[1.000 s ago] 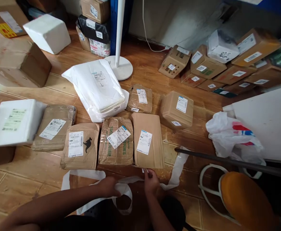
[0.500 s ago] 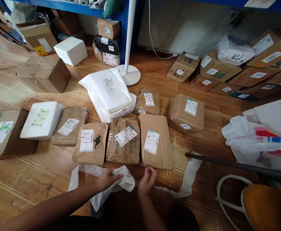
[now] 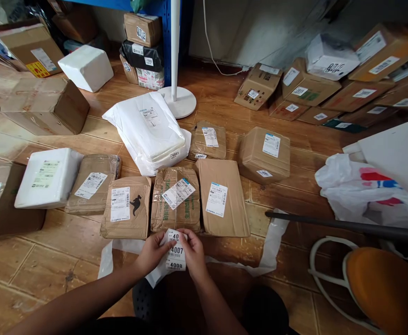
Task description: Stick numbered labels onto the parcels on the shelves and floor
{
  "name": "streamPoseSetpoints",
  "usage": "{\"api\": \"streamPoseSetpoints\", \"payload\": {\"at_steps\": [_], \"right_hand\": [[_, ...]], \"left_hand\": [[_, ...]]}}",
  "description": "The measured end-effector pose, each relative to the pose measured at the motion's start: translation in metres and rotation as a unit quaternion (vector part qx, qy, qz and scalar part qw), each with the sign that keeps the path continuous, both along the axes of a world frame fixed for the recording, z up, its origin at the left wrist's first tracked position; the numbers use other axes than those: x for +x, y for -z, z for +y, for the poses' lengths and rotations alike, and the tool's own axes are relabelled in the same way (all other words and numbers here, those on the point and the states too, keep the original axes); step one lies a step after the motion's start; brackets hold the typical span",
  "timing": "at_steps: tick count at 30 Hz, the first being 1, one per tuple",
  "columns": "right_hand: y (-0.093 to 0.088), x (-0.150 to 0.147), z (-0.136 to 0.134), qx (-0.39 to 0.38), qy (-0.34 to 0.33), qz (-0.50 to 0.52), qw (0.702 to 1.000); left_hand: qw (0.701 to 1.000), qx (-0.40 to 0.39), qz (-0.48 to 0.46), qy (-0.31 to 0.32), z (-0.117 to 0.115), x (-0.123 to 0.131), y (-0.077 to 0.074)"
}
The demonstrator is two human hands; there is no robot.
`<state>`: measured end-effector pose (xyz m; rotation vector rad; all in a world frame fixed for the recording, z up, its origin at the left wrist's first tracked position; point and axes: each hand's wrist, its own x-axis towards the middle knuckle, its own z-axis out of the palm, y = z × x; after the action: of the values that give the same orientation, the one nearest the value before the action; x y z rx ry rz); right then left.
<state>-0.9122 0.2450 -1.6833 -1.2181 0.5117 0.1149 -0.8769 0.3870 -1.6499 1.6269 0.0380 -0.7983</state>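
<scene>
Between my two hands is a strip of white number stickers (image 3: 176, 257), with 4007 and 4008 printed on it. My left hand (image 3: 155, 253) pinches its left edge, thumb on top. The fingers of my right hand (image 3: 192, 251) are closed on its upper right edge. Just beyond my hands stand a taped carton with green print (image 3: 159, 211), a plain flat carton (image 3: 234, 200) and a carton with a kangaroo mark (image 3: 143, 223), each bearing a white shipping label. Behind them lies a white wrapped parcel (image 3: 162, 135) with a 4003 sticker.
A long strip of pale backing paper (image 3: 275, 242) curls over the wooden floor around my feet. A dark pole (image 3: 329, 223) juts in from the right above an orange stool (image 3: 382, 284). Several stacked boxes (image 3: 312, 88) line the wall; a white stand base (image 3: 186, 104) is behind the parcels.
My right hand has moved in to the left and now grips the sticker strip, which my left hand held alone before. The strip is now upright and flatter, facing me.
</scene>
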Motion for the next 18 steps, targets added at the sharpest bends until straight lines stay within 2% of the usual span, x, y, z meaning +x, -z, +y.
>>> {"api": "streamPoseSetpoints", "payload": {"at_steps": [3,7,12,18], "right_hand": [[0.002,0.002,-0.003,-0.011,-0.029,-0.006,1.0],[0.0,0.005,-0.005,-0.014,-0.024,-0.016,0.999],[-0.01,0.01,-0.008,0.007,-0.023,0.017,1.0],[-0.011,0.011,-0.009,-0.017,-0.014,-0.006,1.0]], "left_hand": [[1.0,-0.012,0.024,-0.009,-0.001,0.004,0.002],[0.998,0.021,0.008,-0.057,-0.002,0.009,-0.004],[0.997,0.036,-0.008,-0.066,-0.006,0.01,-0.01],[0.996,0.046,-0.008,-0.07,-0.004,0.008,-0.004]]}}
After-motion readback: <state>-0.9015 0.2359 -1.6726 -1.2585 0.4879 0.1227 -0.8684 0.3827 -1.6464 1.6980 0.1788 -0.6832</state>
